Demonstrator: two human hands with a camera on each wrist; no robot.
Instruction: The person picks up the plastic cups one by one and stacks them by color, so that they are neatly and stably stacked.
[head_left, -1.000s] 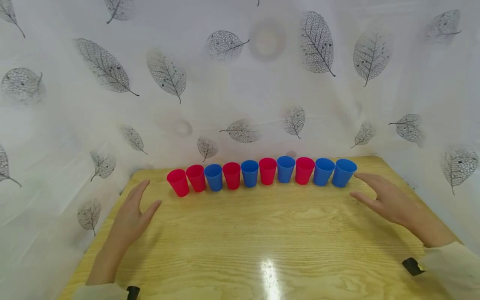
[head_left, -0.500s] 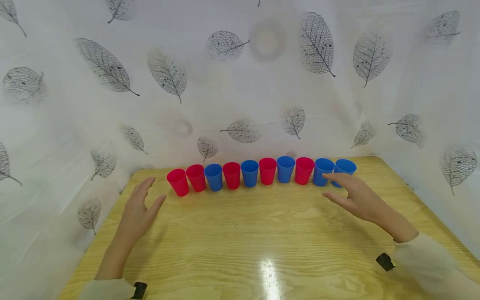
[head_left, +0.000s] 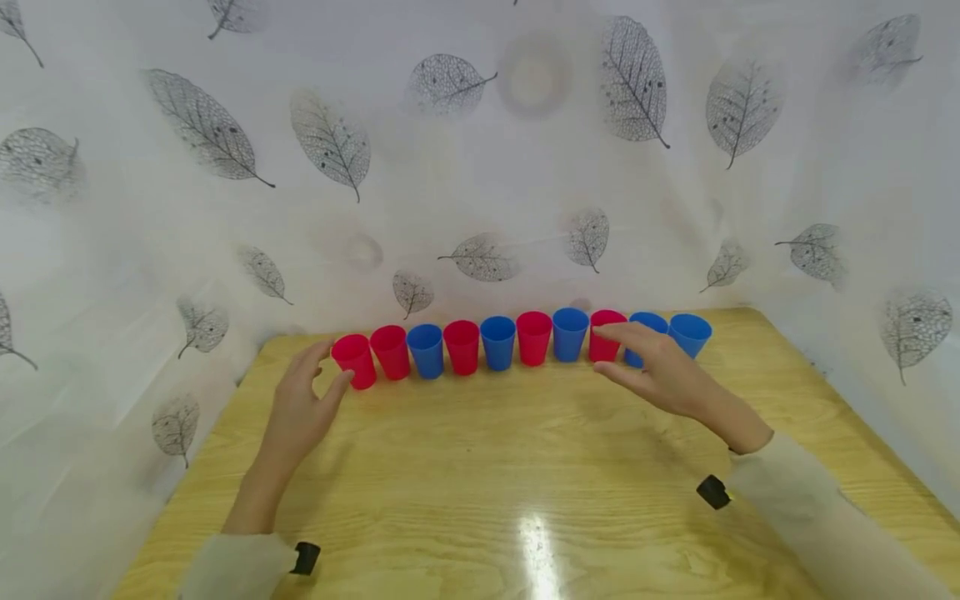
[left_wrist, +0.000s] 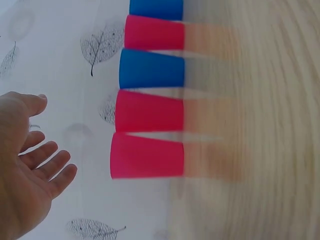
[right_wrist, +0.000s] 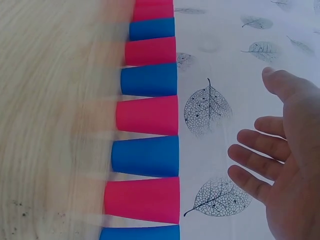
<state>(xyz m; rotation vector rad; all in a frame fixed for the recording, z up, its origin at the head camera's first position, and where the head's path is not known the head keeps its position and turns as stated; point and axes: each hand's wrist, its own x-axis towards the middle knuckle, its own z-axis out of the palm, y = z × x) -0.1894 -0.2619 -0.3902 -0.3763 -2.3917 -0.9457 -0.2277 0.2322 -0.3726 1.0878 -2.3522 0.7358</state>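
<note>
A row of red and blue cups stands upright along the back of the wooden table, mouths up. My left hand (head_left: 300,412) is beside the leftmost red cup (head_left: 355,363), thumb and fingers spread apart with nothing between them; the left wrist view shows the hand (left_wrist: 37,170) apart from that cup (left_wrist: 147,156). My right hand (head_left: 663,371) hovers before the right part of the row, fingers loosely extended. It partly hides a red cup (head_left: 606,318) and a blue cup (head_left: 649,320). In the right wrist view the right hand (right_wrist: 285,160) holds nothing.
Behind the row hangs a pale cloth (head_left: 480,167) printed with dark leaves, which also covers both sides. The table (head_left: 465,483) extends in front of the cups. A blue cup (head_left: 690,333) forms the right end of the row. Black wrist devices sit at both sleeves.
My right hand has moved left, from beside the rightmost blue cup to in front of the cups near it. The left hand has moved right and forward, up to the leftmost red cup.
</note>
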